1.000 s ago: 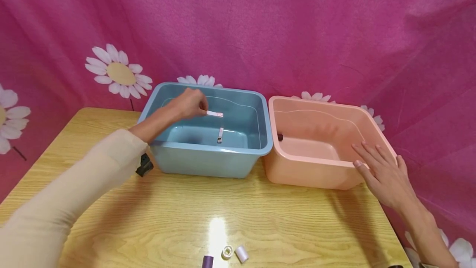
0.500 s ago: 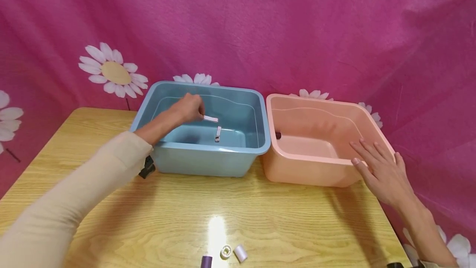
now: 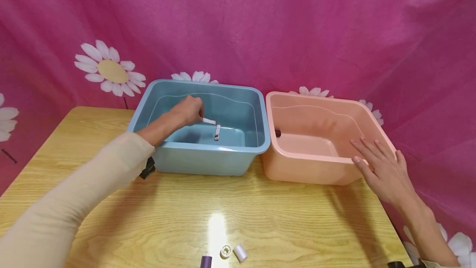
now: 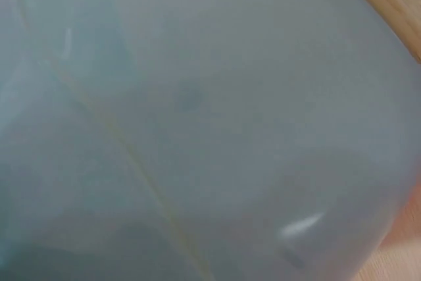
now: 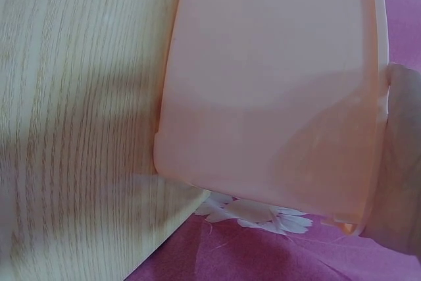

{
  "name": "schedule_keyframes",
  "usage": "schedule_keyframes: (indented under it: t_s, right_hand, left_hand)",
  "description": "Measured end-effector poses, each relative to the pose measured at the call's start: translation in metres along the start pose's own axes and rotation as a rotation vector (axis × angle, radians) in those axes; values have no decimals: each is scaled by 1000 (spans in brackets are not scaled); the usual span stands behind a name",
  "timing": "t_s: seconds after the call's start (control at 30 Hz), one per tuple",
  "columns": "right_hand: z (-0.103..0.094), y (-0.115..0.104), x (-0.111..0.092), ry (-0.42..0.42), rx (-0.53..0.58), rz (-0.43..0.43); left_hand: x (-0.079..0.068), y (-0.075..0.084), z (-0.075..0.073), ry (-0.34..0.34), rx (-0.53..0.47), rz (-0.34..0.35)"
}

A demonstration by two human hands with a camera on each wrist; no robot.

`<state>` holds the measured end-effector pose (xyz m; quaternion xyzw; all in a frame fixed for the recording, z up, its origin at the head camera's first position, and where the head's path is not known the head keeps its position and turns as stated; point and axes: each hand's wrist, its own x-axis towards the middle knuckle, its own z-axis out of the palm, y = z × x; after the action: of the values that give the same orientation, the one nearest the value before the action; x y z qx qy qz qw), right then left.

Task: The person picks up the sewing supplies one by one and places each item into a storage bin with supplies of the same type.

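Magenta cloth point(image 3: 238, 28) backs a wood surface point(image 3: 297, 218); left grip point(image 3: 189, 110) pinches a white strip point(image 3: 209, 121) in the mouth of the blue bin point(image 3: 201, 162).

Thumb and fingers meet on the strip's left end; its free end points right, and how deep it hangs I cannot tell. Near that end a 2nd strip point(image 3: 217, 132), dark at its near end, lies on the bin's floor. Right grip point(image 3: 386, 175) rests on the near rim of the pink bin point(image 3: 308, 171), fingers straight and apart; a small dark item point(image 3: 277, 133) is inside by its left wall. Nearer on the surface are 3 spools: a purple spool point(image 3: 206, 262), a white spool point(image 3: 225, 252), a lilac spool point(image 3: 240, 253). Daisies point(image 3: 112, 71) dot the cloth.
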<state>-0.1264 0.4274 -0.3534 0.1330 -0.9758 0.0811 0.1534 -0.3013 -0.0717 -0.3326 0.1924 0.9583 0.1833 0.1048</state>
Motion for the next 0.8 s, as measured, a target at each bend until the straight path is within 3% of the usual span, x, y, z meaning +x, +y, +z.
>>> schedule_keyframes:
  t_s: [0.3,0.8]
  right_hand:
    - [0,1,0,-9,4,-1]
    - [0,1,0,1,7,-1]
  left_hand:
    - [2,-2,6,-14,6,-29]
    - [0,-4,11,11,-18,12]
